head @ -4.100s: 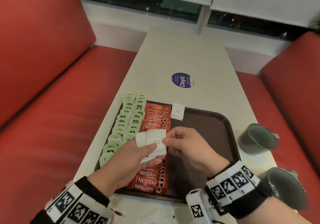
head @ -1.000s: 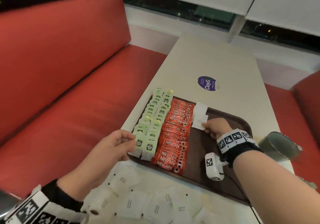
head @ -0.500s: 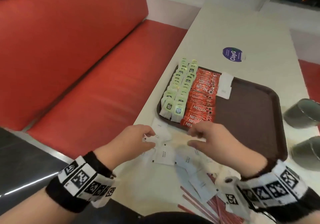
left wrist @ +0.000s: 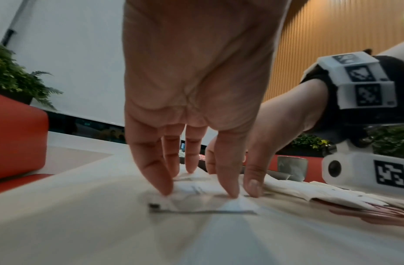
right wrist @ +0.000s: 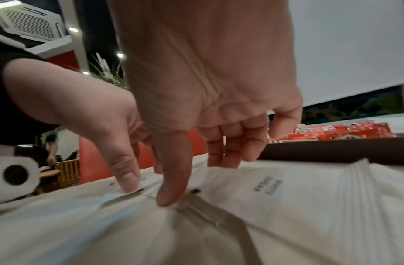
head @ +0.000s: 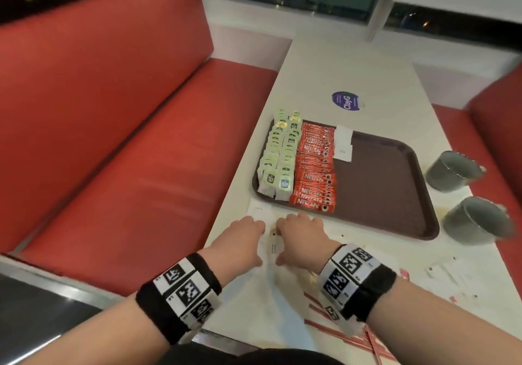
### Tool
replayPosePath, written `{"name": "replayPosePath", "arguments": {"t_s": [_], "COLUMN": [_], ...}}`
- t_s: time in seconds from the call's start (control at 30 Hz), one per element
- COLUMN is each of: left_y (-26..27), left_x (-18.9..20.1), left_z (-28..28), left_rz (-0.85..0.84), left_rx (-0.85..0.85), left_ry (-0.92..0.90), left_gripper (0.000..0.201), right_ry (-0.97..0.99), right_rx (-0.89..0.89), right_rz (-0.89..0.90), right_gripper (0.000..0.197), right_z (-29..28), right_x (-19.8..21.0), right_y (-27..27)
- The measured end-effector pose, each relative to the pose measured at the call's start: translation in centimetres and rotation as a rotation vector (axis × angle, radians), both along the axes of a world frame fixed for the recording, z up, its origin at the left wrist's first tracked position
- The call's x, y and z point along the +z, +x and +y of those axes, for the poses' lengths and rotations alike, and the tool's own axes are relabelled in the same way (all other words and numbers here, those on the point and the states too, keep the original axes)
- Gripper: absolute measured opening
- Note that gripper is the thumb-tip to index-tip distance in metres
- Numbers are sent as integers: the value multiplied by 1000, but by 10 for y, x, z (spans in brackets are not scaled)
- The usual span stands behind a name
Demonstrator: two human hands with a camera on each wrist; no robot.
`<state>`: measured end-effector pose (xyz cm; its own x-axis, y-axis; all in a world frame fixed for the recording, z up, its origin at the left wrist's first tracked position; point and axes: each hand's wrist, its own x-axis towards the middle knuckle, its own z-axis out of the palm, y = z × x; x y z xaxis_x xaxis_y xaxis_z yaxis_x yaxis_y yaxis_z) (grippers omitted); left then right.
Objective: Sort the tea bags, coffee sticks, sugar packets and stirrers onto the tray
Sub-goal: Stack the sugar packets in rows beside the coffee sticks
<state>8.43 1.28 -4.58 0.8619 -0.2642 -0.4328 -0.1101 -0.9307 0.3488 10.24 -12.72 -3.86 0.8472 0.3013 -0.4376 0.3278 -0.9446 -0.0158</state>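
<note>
Two hands work side by side on the white table (head: 347, 62), just in front of the brown tray (head: 395, 195). The left hand (head: 243, 237) has its fingers (left wrist: 151, 172) nearly straight and pointing down, and the tips press on flat white sugar packets (left wrist: 203, 200) that lie on the table. The right hand (head: 303, 237) is the same: thumb and fingers (right wrist: 171, 179) are spread a little and touch the paper packets with the tips, and I cannot see that they pinch anything. The packets are thin, square and matte, with small dark print. More of them lie loose at the right (head: 452, 274), and thin red-striped stirrers (head: 339, 330) lie near the table's front edge. On the tray, which has a rough plastic surface and round corners, pale green tea bags (head: 278, 155) stand in two rows at the left side, glossy red coffee sticks (head: 315, 167) lie beside them, and a few white sugar packets (head: 343, 144) come next. Two grey metal cups (head: 454, 171) stand right of the tray.
</note>
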Motion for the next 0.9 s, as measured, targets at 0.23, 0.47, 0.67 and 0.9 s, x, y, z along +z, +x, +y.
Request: {"name": "replayPosePath", "arguments": {"t_s": [0.23, 0.47, 0.67, 0.9], "left_y": [3, 8, 13, 9], "left_x": [3, 9, 36, 62], "left_z": [5, 11, 6, -25], "left_rz": [5, 102, 69, -2], "left_rx": [19, 25, 45, 60], "left_ry": [-104, -175, -360, -594], "left_gripper": [50, 54, 56, 13], "right_ry": [329, 710, 1140, 1270], "right_rx": [-264, -512, -670, -570], "right_rz": [78, 66, 123, 105], "right_gripper": [24, 22, 17, 11], "right_z": [-13, -44, -69, -70], "right_x": [-4, 12, 22, 37], "right_y": [1, -7, -17, -22]}}
